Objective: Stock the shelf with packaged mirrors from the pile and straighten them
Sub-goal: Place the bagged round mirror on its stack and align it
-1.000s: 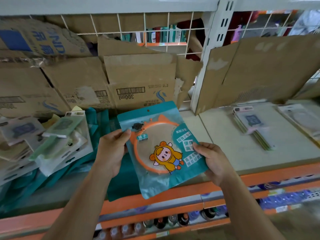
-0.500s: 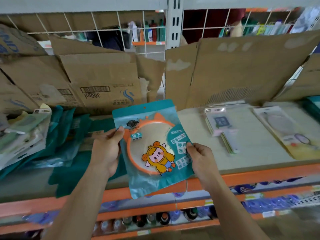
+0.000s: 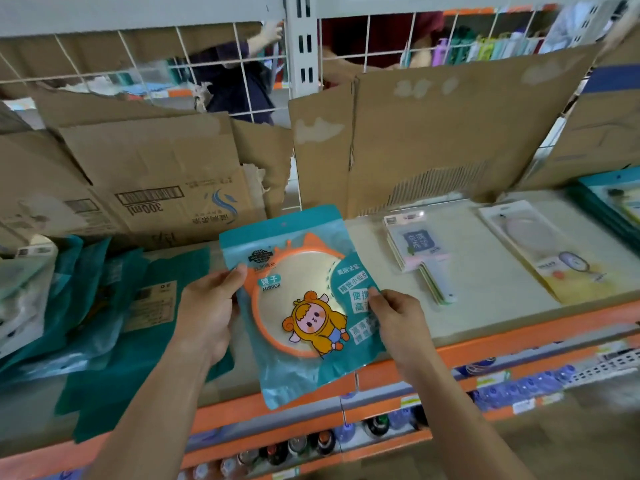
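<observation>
Left hand [image 3: 207, 306] and right hand [image 3: 398, 320] are both grasping one packaged mirror [image 3: 301, 306], a teal pouch with an orange round mirror and a cartoon sticker. It is being held in the air just in front of the orange shelf edge [image 3: 519, 337], print side facing the camera and top leaning slightly left. The left thumb is pressing the front of the left edge with the rest of the hand wrapping behind, and the right fingers [image 3: 377, 297] are pinching the right edge. The two-sided grip is probably keeping the floppy pouch flat and square, so it can go down face-up and lined up. The pile [image 3: 104, 306] of teal pouches is lying on the left part of the shelf, near the left arm. Bare shelf board [image 3: 485, 306] is showing to the right, beside a stack of handled mirrors [image 3: 422, 258] and a pale flat pack [image 3: 550, 258] further right. That bare patch is likely the drop spot. Cardboard sheets [image 3: 450, 133] are lining the far back of the shelf. Versus the earlier frames, the view is swinging right. The pile is sliding toward the left border, more of the right bay is coming in, and the grip on the pouch is looking unchanged.
</observation>
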